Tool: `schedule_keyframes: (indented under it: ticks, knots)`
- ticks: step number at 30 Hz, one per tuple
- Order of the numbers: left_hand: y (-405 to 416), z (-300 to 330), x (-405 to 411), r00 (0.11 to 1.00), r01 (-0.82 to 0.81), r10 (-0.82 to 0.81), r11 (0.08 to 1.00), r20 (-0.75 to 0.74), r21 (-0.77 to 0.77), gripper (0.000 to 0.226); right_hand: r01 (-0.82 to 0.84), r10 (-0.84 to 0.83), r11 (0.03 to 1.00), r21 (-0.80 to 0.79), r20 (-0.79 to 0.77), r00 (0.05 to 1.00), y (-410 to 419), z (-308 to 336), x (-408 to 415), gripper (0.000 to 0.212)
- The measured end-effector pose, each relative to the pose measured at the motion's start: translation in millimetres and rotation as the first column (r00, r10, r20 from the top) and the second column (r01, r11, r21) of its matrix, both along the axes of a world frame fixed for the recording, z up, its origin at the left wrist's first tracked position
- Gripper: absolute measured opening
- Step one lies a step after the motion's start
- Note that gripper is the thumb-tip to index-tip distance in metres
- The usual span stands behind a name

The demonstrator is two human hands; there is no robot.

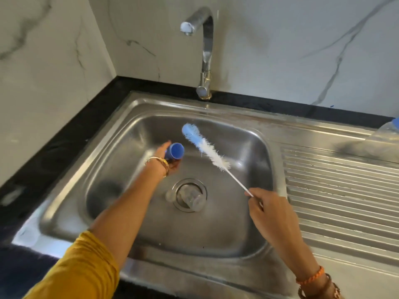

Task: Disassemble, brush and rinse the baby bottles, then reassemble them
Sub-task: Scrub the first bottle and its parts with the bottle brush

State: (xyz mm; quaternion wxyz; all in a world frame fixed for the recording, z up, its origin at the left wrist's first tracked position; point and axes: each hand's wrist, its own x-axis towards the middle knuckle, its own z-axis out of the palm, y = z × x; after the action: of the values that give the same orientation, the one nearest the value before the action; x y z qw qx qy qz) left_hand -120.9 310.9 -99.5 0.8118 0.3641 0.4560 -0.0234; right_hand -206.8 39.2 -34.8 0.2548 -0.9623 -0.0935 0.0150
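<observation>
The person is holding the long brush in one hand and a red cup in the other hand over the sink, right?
Almost. The cup is blue, not red; the head view shows it in the left hand. The rest is right: the right hand holds the long brush by its thin handle, and both are over the sink.

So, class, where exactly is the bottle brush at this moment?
In the head view, the bottle brush is held above the sink basin by its thin handle in the right hand, its blue tip pointing up-left, just right of the blue cap.
</observation>
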Motion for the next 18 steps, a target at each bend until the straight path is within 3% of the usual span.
schedule_keyframes:
  ticks: [4, 6, 9, 14, 16, 18]
  knots:
    - [29.0, 23.1, 0.7, 0.985, -0.139, 0.138, 0.990, 0.100, 0.003, 0.040, -0.099, 0.103, 0.995, -0.033, 0.154, 0.983, 5.3, 10.4, -14.2, 0.016]
    - [37.0, 31.8, 0.6, 0.987, -0.105, 0.091, 0.989, 0.134, 0.104, 0.041, -0.117, 0.142, 0.986, -0.119, 0.225, 0.964, 6.2, 16.5, -20.6, 0.011]
    - [43.2, 43.4, -4.4, 0.986, -0.057, 0.022, 0.977, 0.167, 0.205, 0.041, -0.154, 0.222, 0.960, -0.234, 0.301, 0.927, 10.5, 22.4, -29.3, 0.022]
    - [42.4, 63.8, -8.2, 0.978, 0.031, -0.101, 0.935, 0.182, 0.354, 0.023, -0.140, 0.295, 0.923, -0.359, 0.421, 0.858, 14.5, 23.7, -35.6, 0.037]
    - [38.3, 69.1, -8.8, 0.971, 0.063, -0.155, 0.901, 0.183, 0.430, 0.033, -0.128, 0.325, 0.899, -0.420, 0.441, 0.837, 16.7, 26.2, -38.2, 0.044]
    - [35.1, 71.0, -10.8, 0.958, 0.068, -0.189, 0.880, 0.214, 0.470, 0.043, -0.130, 0.271, 0.909, -0.397, 0.323, 0.907, 25.7, 30.6, -43.2, 0.036]
